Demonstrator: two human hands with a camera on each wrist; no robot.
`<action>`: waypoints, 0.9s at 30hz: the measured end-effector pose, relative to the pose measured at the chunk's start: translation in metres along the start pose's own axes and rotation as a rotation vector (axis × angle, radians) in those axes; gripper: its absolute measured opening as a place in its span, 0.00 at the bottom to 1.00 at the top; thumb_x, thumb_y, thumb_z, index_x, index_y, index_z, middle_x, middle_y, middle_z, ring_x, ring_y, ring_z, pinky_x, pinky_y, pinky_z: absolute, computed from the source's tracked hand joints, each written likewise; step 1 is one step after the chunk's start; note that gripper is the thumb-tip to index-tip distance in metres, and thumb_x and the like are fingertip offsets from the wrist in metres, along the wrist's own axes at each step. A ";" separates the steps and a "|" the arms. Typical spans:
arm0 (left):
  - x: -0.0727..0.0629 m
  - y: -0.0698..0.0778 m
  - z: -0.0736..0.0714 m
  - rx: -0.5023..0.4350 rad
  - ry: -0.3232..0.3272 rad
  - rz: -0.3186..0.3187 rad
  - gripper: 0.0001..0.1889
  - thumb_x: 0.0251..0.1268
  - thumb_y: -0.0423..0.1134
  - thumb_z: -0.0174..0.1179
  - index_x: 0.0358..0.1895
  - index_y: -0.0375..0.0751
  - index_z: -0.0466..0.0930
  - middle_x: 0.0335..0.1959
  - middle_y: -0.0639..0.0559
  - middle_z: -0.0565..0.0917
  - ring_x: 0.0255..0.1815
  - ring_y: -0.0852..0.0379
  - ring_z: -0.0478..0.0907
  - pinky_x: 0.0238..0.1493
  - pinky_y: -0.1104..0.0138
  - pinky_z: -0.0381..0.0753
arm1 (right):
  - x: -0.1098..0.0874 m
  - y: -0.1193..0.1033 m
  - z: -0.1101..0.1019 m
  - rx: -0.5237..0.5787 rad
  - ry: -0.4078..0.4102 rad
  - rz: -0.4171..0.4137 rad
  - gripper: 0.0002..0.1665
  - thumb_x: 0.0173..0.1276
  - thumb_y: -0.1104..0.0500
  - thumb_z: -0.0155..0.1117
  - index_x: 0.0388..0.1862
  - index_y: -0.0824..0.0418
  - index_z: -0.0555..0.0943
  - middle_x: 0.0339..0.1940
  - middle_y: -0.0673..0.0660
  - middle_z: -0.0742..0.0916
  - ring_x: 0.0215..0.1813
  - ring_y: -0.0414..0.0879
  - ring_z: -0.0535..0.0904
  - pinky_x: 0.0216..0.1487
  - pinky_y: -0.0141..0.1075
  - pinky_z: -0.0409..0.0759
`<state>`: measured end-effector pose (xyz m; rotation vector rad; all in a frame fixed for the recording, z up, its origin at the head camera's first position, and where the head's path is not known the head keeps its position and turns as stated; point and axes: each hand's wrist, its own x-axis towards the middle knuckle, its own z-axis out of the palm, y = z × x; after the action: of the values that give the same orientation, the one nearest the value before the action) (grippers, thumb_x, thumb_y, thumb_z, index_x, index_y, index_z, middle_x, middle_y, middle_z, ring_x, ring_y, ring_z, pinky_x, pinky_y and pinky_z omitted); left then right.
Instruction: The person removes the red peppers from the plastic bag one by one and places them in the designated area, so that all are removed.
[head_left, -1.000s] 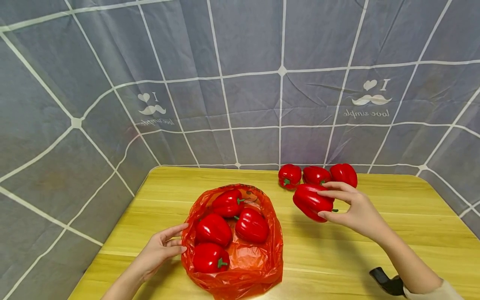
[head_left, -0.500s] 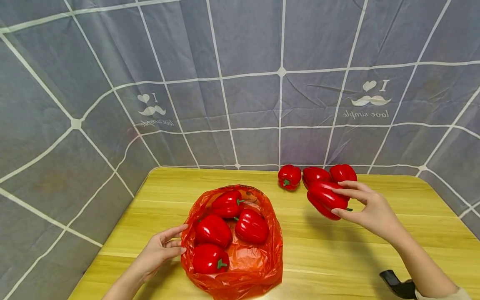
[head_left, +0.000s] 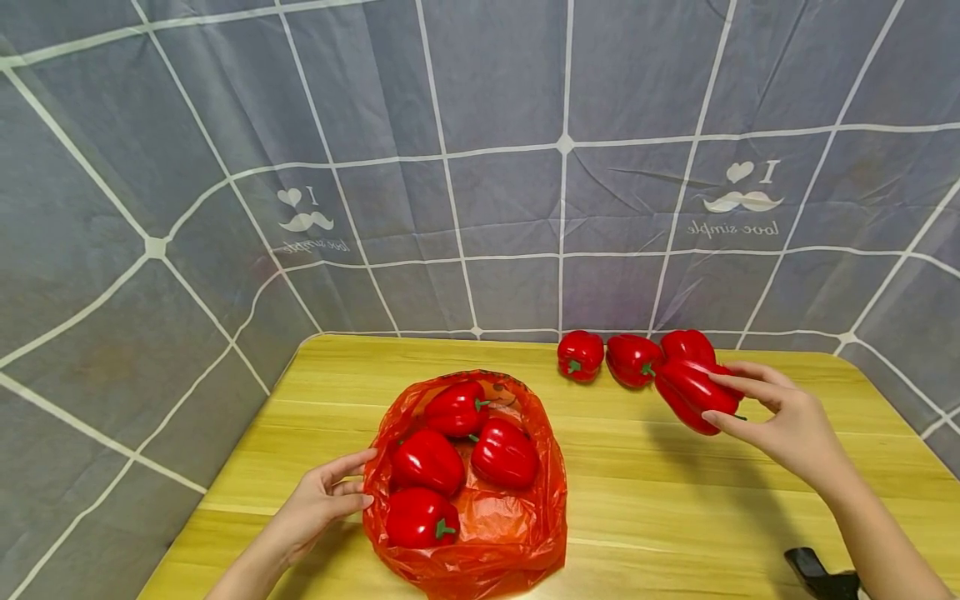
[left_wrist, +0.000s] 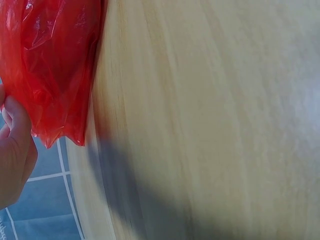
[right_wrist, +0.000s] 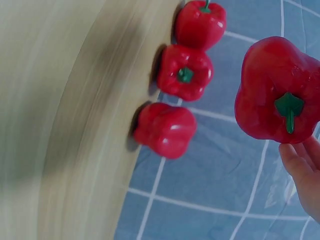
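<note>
A glossy red bell pepper (head_left: pixel 693 396) with a green stem is raised over the table, held between the thumb and fingers of my right hand (head_left: pixel 787 421). In the right wrist view this pepper (right_wrist: pixel 280 95) shows its stem end, with fingertips at its lower edge. At centre left, a red plastic bag (head_left: pixel 551 508) stands wide-mouthed on the table with several red bell peppers (head_left: pixel 427 462) inside. My left hand (head_left: pixel 318 500) holds the bag's left side by the rim. The left wrist view shows the bag's outer side (left_wrist: pixel 55 65) against the fingers (left_wrist: pixel 20 125).
Along the back edge of the wooden table (head_left: pixel 630 508) lie three more peppers: a left one (head_left: pixel 581 354), a middle one (head_left: pixel 628 358) and a right one (head_left: pixel 686 344), partly covered by the held pepper. A grey white-lined sheet (head_left: pixel 495 200) hangs behind the table.
My right hand has carried its pepper rightward, from in front of the middle back pepper to in front of the right one. The left hand, bag and its peppers stay put.
</note>
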<state>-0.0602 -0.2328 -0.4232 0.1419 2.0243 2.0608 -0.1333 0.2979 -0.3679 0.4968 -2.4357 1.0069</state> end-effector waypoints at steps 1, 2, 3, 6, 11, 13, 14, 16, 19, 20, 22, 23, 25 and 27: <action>0.000 0.000 0.000 0.000 0.000 0.001 0.33 0.59 0.22 0.55 0.67 0.22 0.52 0.46 0.50 0.73 0.38 0.63 0.78 0.39 0.69 0.81 | -0.001 0.002 -0.001 0.008 0.007 0.008 0.25 0.47 0.62 0.77 0.47 0.64 0.84 0.50 0.45 0.77 0.47 0.24 0.66 0.31 0.18 0.72; 0.000 0.000 0.000 0.001 -0.002 0.003 0.33 0.59 0.22 0.56 0.67 0.22 0.52 0.46 0.50 0.73 0.38 0.63 0.78 0.39 0.69 0.81 | -0.002 0.005 -0.002 0.013 0.012 0.018 0.24 0.48 0.62 0.77 0.47 0.64 0.83 0.49 0.42 0.76 0.47 0.25 0.66 0.31 0.19 0.72; 0.000 -0.001 0.000 0.001 -0.003 0.005 0.33 0.59 0.22 0.56 0.67 0.22 0.52 0.46 0.50 0.73 0.39 0.63 0.78 0.39 0.69 0.81 | -0.002 0.007 -0.003 0.017 0.015 0.031 0.24 0.48 0.61 0.76 0.47 0.65 0.83 0.49 0.39 0.75 0.47 0.25 0.66 0.30 0.19 0.72; 0.000 -0.001 -0.001 -0.002 -0.005 0.008 0.33 0.59 0.23 0.56 0.67 0.22 0.53 0.46 0.50 0.74 0.39 0.62 0.78 0.40 0.69 0.81 | -0.004 0.014 -0.005 0.012 0.024 0.069 0.25 0.49 0.60 0.76 0.48 0.65 0.83 0.49 0.34 0.74 0.47 0.25 0.65 0.29 0.20 0.72; 0.000 -0.001 -0.001 -0.002 -0.004 0.003 0.32 0.60 0.22 0.56 0.67 0.22 0.53 0.46 0.50 0.73 0.38 0.63 0.78 0.40 0.69 0.81 | -0.006 0.024 -0.009 -0.030 0.040 0.139 0.27 0.51 0.56 0.75 0.49 0.66 0.82 0.49 0.36 0.73 0.47 0.23 0.62 0.30 0.18 0.69; 0.000 -0.001 0.000 0.000 0.001 -0.002 0.33 0.59 0.22 0.55 0.67 0.22 0.52 0.46 0.49 0.72 0.38 0.64 0.78 0.40 0.69 0.81 | -0.007 0.028 -0.011 -0.031 0.046 0.169 0.28 0.52 0.56 0.75 0.50 0.67 0.81 0.50 0.36 0.72 0.46 0.22 0.62 0.31 0.17 0.69; 0.000 -0.001 0.000 0.002 0.005 -0.006 0.33 0.59 0.22 0.55 0.67 0.22 0.52 0.47 0.49 0.72 0.38 0.64 0.77 0.39 0.69 0.81 | -0.007 0.031 -0.011 -0.028 0.049 0.183 0.28 0.52 0.55 0.74 0.51 0.68 0.81 0.50 0.37 0.72 0.45 0.21 0.62 0.31 0.16 0.69; 0.000 0.000 0.000 0.006 0.012 -0.013 0.33 0.59 0.22 0.55 0.67 0.23 0.52 0.47 0.48 0.71 0.38 0.65 0.77 0.39 0.69 0.81 | -0.007 0.035 -0.012 -0.023 0.056 0.202 0.29 0.52 0.55 0.74 0.51 0.69 0.80 0.49 0.36 0.72 0.44 0.20 0.62 0.32 0.15 0.68; 0.000 0.000 0.001 0.009 0.021 -0.023 0.33 0.59 0.22 0.56 0.67 0.23 0.52 0.47 0.48 0.70 0.38 0.65 0.77 0.39 0.69 0.81 | -0.008 0.041 -0.012 -0.014 0.072 0.221 0.30 0.53 0.55 0.74 0.52 0.70 0.79 0.48 0.34 0.71 0.43 0.19 0.63 0.34 0.12 0.67; 0.000 0.001 0.001 0.011 0.024 -0.026 0.33 0.59 0.22 0.56 0.67 0.23 0.52 0.47 0.48 0.70 0.37 0.65 0.77 0.39 0.70 0.81 | -0.008 0.043 -0.012 -0.012 0.079 0.221 0.30 0.53 0.56 0.74 0.52 0.70 0.79 0.47 0.33 0.71 0.43 0.20 0.63 0.35 0.12 0.66; 0.000 0.001 0.001 0.013 0.027 -0.031 0.33 0.59 0.23 0.56 0.67 0.23 0.52 0.47 0.48 0.70 0.37 0.65 0.77 0.39 0.70 0.81 | -0.009 0.047 -0.013 -0.004 0.089 0.230 0.30 0.52 0.56 0.74 0.51 0.71 0.79 0.46 0.31 0.71 0.43 0.20 0.64 0.35 0.11 0.66; -0.001 0.001 0.001 0.014 0.027 -0.031 0.33 0.59 0.23 0.56 0.67 0.23 0.52 0.47 0.48 0.70 0.37 0.65 0.77 0.39 0.69 0.81 | -0.009 0.048 -0.013 -0.001 0.094 0.234 0.30 0.52 0.56 0.74 0.51 0.71 0.79 0.46 0.30 0.71 0.43 0.21 0.64 0.35 0.11 0.66; -0.001 0.001 0.001 0.016 0.027 -0.030 0.33 0.60 0.23 0.56 0.67 0.22 0.52 0.46 0.48 0.71 0.37 0.64 0.77 0.39 0.69 0.81 | -0.010 0.051 -0.013 -0.002 0.097 0.247 0.30 0.52 0.56 0.74 0.51 0.72 0.79 0.45 0.29 0.70 0.42 0.22 0.64 0.34 0.12 0.66; -0.001 0.001 0.001 0.014 0.023 -0.025 0.33 0.60 0.23 0.56 0.67 0.22 0.52 0.46 0.48 0.71 0.37 0.64 0.77 0.39 0.69 0.81 | -0.010 0.054 -0.013 -0.008 0.094 0.268 0.31 0.52 0.55 0.74 0.51 0.72 0.79 0.44 0.28 0.69 0.41 0.21 0.63 0.32 0.13 0.68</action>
<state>-0.0590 -0.2318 -0.4219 0.0946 2.0437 2.0429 -0.1474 0.3453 -0.3955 0.1182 -2.4637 1.0995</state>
